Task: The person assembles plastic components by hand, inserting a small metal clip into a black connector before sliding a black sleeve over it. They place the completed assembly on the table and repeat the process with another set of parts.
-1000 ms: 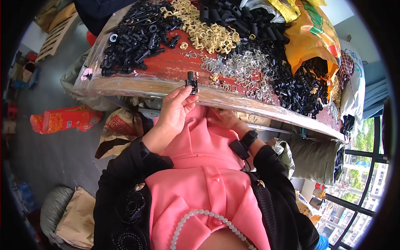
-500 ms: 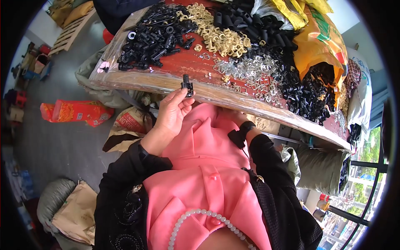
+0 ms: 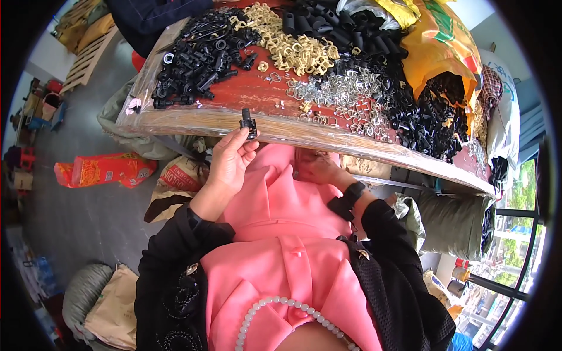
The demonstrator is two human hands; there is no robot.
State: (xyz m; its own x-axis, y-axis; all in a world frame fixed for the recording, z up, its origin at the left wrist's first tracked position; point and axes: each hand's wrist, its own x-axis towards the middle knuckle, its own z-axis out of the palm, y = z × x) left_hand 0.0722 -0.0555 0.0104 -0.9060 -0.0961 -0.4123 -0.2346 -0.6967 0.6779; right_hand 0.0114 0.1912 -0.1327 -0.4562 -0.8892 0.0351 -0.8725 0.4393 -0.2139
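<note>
Pinched between the thumb and fingers of my left hand [image 3: 229, 161] is a small black plastic fitting [image 3: 248, 124]. It stands upright in front of the table's near edge, with a round stem at the top and a wider bracket-like body below. My right hand [image 3: 319, 168] is low over the pink clothing, just below the table edge; its fingers look curled, and anything inside them is hidden. On the red tabletop [image 3: 252, 90] beyond are heaps of black fittings [image 3: 196, 67], beige plastic clips [image 3: 293, 47], and silver metal rings [image 3: 351, 96].
More black parts spill from an orange bag [image 3: 436, 44] at the right. Black cylinders [image 3: 328, 23] lie at the back. A person's dark sleeve [image 3: 155, 14] is at the far left corner. Under the table are a paper sack [image 3: 178, 184] and a grey-green sack [image 3: 453, 225].
My right hand has come out from under the table edge toward me and shows more. My left hand still holds the fitting; the table has shifted slightly left in the view.
</note>
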